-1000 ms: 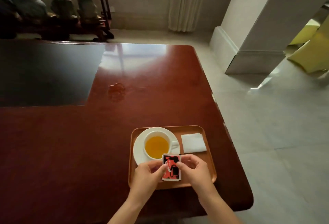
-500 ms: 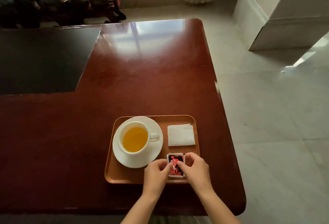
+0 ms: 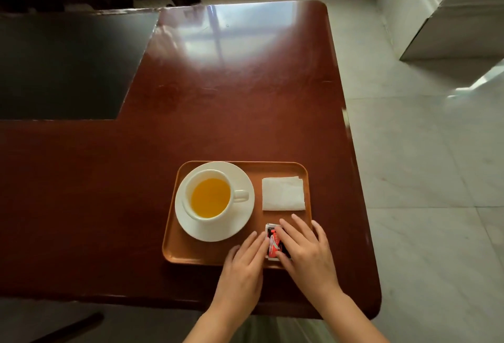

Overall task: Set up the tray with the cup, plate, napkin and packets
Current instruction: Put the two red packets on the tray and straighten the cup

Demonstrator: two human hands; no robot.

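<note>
An orange-brown tray (image 3: 215, 256) lies near the front edge of the red-brown table. On its left half a white cup (image 3: 210, 197) of yellow liquid stands on a white plate (image 3: 240, 222), handle to the right. A folded white napkin (image 3: 283, 193) lies at the tray's back right. The red, black and white packets (image 3: 272, 243) lie flat on the tray's front right. My left hand (image 3: 241, 266) touches their left edge with flat fingers. My right hand (image 3: 305, 247) lies flat over their right side, hiding part of them.
The table (image 3: 231, 113) has a dark inset panel (image 3: 68, 64) at the back left. Its right edge drops to a pale tiled floor (image 3: 425, 179). A white pillar base (image 3: 441, 10) stands at the far right, and dark furniture sits behind the table.
The packets went from held up between both hands' fingertips to lying flat on the tray's front right. Both hands have flattened onto them. The camera has tilted downward.
</note>
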